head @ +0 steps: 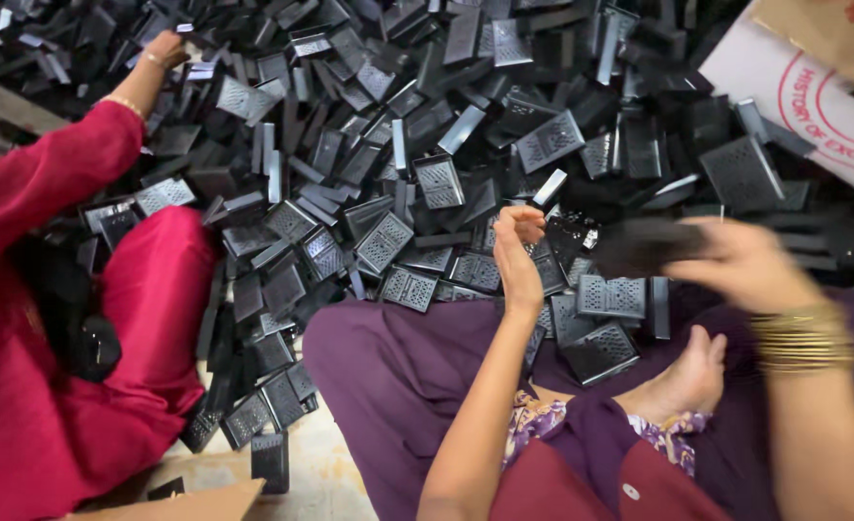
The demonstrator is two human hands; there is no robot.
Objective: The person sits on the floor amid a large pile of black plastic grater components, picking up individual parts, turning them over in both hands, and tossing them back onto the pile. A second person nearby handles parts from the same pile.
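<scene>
Hands raised over pile (466,125): left hand (518,253) fisted, right hand (745,265) gripping black grille piece (644,246).

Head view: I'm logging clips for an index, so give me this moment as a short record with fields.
setting: floor heaped with black perforated plastic pieces
left hand: left hand closed, fingers curled over the heap; what it grips cannot be told
right hand: right hand holds a blurred black piece
wearer: sits cross-legged in purple trousers, gold bangles on right wrist
co-worker: person in red clothing, hand on the heap
other: cardboard box
</scene>
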